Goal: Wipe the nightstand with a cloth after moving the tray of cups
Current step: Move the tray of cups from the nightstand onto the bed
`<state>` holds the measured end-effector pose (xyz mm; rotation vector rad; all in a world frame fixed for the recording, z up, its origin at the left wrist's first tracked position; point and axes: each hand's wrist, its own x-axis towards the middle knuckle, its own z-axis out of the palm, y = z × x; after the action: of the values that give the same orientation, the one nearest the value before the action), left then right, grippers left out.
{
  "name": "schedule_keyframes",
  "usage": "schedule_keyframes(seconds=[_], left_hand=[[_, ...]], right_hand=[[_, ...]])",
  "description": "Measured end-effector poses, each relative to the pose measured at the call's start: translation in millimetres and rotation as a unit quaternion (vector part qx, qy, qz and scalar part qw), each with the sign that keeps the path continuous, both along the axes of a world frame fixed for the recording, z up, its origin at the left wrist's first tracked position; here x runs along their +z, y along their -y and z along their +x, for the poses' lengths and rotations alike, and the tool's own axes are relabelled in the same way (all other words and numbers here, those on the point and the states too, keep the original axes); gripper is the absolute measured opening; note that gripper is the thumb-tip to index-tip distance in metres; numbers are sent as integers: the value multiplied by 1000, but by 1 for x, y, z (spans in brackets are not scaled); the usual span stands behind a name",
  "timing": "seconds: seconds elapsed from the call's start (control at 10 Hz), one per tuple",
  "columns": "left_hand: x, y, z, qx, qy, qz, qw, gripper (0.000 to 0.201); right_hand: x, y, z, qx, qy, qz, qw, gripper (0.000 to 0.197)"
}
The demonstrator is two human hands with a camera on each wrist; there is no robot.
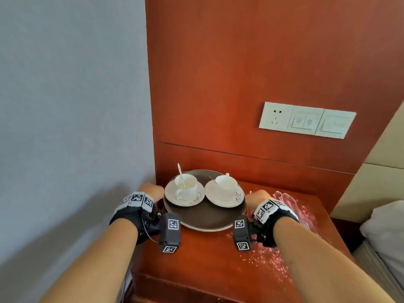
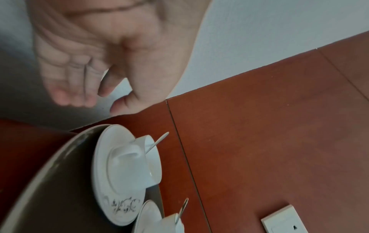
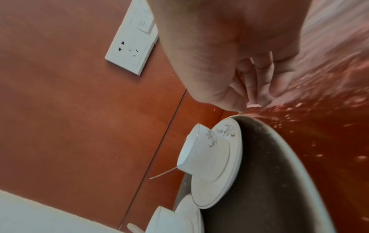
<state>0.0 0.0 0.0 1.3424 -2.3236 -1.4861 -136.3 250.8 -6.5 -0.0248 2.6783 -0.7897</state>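
- I am looking down at the nightstand [image 1: 196,254], where the round dark tray [image 1: 205,217] is sitting at the back, close to the wood wall panel [image 1: 251,62].
- The tray is carrying two white cups on saucers, a left cup [image 1: 185,184] and a right cup [image 1: 226,182], each with a spoon resting in it.
- I am bringing my left hand [image 1: 152,190] in at the tray's left edge and my right hand [image 1: 258,196] in at its right edge.
- Neither hand is holding anything; both have fingers loosely curled, just beside the rim and not yet gripping it, as far as I can judge.
- My reading is that the task is only beginning: the tray is not yet moved, and nothing is wiped.
- Pale speckled smears [image 1: 290,219] are covering the right part of the top, so that area is likely needing the wipe most.
- I am seeing no cloth in any view.
- The head view is showing both hands flanking the tray, plus a socket and switch plate [image 1: 307,120] and bedding [image 1: 384,224] at the right.
- The left wrist view is showing the gap between my left fingers [image 2: 69,94] and the rim, which the head view is hiding.
- The right wrist view is showing my right fingertips [image 3: 261,96] hovering just above the smeared wood beside the rim.
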Motion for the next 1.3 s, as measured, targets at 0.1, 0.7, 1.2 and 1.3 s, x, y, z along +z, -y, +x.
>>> schedule_keyframes(seconds=[0.1,0.7,1.2,1.3], left_hand=[[-4,11,-7,8,26,-5,1000,17],[-32,4,-31,-40,56,-3,998,6],[19,-118,-19,-88,-105,6,991,37],[22,-172,-21,-129,-107,20,986,38]], right_hand=[[-5,12,-10,-29,8,20,999,27],[-17,16,-11,-14,-1,2,1000,37],[16,-119,24,-72,-51,-37,995,11],[22,-180,34,-100,-62,-71,991,14]])
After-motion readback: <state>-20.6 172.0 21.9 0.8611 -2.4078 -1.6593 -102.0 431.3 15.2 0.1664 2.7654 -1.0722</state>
